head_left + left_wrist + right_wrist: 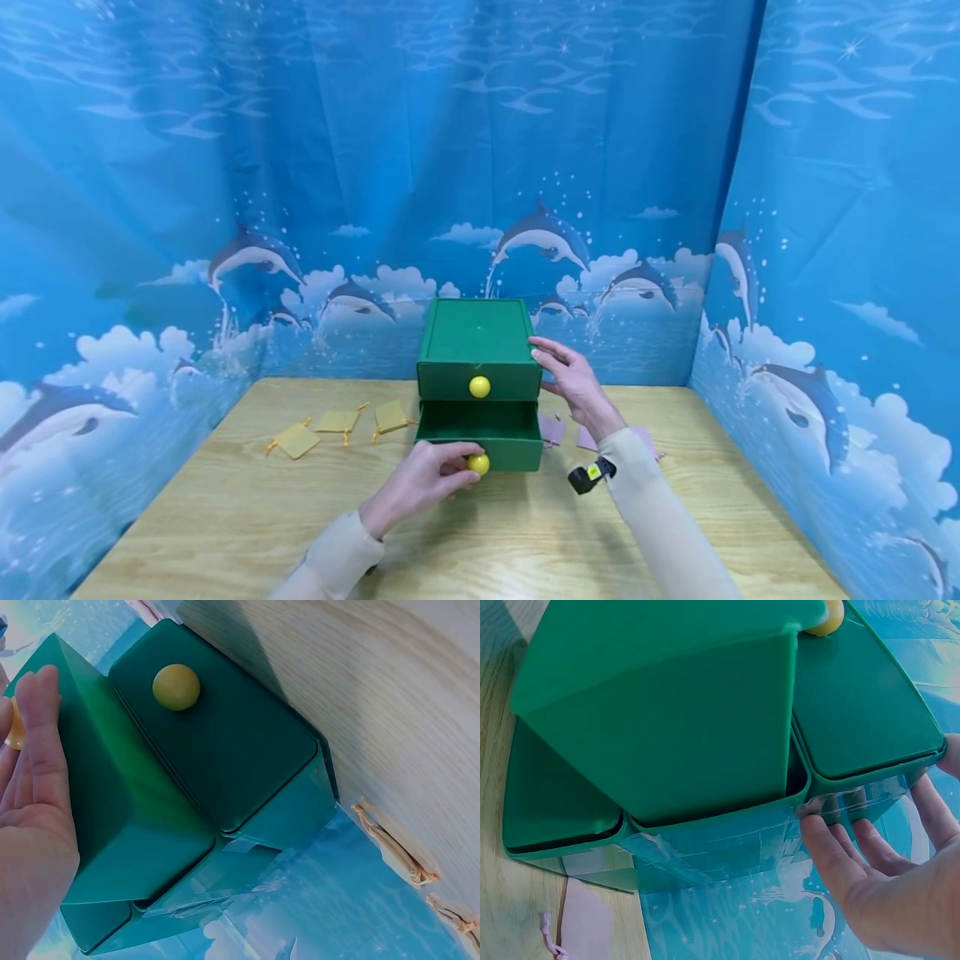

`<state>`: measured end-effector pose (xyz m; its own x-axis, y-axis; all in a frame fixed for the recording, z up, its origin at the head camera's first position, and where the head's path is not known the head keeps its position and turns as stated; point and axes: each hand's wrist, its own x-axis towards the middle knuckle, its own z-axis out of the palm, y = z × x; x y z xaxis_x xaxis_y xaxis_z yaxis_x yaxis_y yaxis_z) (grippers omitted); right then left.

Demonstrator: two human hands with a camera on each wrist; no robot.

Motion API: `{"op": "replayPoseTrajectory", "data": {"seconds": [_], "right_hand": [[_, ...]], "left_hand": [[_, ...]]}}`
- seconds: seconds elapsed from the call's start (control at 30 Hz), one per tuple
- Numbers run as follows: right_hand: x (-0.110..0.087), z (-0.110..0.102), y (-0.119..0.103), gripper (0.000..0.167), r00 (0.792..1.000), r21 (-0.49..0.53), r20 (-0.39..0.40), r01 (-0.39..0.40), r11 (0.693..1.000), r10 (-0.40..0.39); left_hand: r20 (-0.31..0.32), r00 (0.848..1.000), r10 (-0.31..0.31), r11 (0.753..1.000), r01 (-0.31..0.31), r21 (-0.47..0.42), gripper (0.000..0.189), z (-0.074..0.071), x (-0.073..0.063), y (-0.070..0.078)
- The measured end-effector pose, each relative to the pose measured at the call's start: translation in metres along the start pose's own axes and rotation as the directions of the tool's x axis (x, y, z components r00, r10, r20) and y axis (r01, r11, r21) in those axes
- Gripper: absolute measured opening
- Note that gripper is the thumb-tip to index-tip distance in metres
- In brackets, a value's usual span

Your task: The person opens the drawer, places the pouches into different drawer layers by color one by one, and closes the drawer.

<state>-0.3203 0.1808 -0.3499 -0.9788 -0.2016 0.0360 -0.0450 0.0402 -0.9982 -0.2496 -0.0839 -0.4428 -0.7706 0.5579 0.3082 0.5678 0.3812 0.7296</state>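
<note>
A green drawer cabinet [480, 329] stands on the table, its middle drawer [517, 454] pulled out. No contents show in the visible part of that drawer. My left hand [427, 479] pinches the yellow ball knob [478, 464] on its front between thumb and fingers. Higher up, the top drawer [442, 381] is closed and has its own yellow knob [479, 387]. The bottom drawer [217, 735], also closed, shows in the left wrist view with another knob [176, 687]. My right hand [577, 387] rests spread fingers against the cabinet's right side near the top.
Several small yellow pouches [297, 440] with orange drawstrings lie left of the cabinet. Pink pouches [552, 430] lie to its right, partly behind my right forearm. Blue dolphin-print curtains [360, 208] hang behind the table [225, 517] and along its sides.
</note>
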Motion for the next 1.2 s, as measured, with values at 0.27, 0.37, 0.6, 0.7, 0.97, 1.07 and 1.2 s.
{"op": "replayPoseTrajectory", "data": {"seconds": [0.27,0.37,0.6,0.7,0.97,1.07,1.2], "right_hand": [[0.018,-0.007,0.018,0.048,1.0,0.01,-0.016,0.006,1.0,-0.006],[0.018,-0.007,0.019,0.048,1.0,0.004,-0.023,0.016,1.0,-0.016],[0.015,-0.006,0.018,0.048,0.999,0.007,-0.019,0.035,0.999,-0.035],[0.014,-0.006,0.018,0.048,0.999,0.009,-0.016,0.037,0.999,-0.037],[0.015,-0.006,0.018,0.048,0.999,0.01,-0.021,0.032,0.999,-0.032],[0.015,-0.006,0.019,0.048,0.999,0.009,-0.024,0.033,0.999,-0.033],[0.015,-0.006,0.019,0.048,0.999,0.008,-0.024,0.033,0.999,-0.033]], "left_hand": [[0.014,1.0,0.025,1.0,-0.025,-0.001,0.03,-0.002,-0.001,0.001],[0.017,0.999,0.03,1.0,-0.03,-0.001,0.031,-0.003,-0.001,0.001],[0.033,0.999,0.043,0.999,-0.043,0.001,0.03,-0.004,-0.003,0.0],[0.034,0.998,0.056,0.998,-0.056,-0.002,0.03,-0.005,-0.003,0.001],[0.006,0.996,0.088,0.996,-0.088,-0.006,0.028,-0.01,-0.003,0.003],[-0.025,0.994,0.104,0.995,-0.104,-0.007,0.024,-0.014,-0.005,0.003],[-0.075,0.992,0.104,0.994,-0.106,-0.02,0.02,-0.018,-0.006,0.002]]}}
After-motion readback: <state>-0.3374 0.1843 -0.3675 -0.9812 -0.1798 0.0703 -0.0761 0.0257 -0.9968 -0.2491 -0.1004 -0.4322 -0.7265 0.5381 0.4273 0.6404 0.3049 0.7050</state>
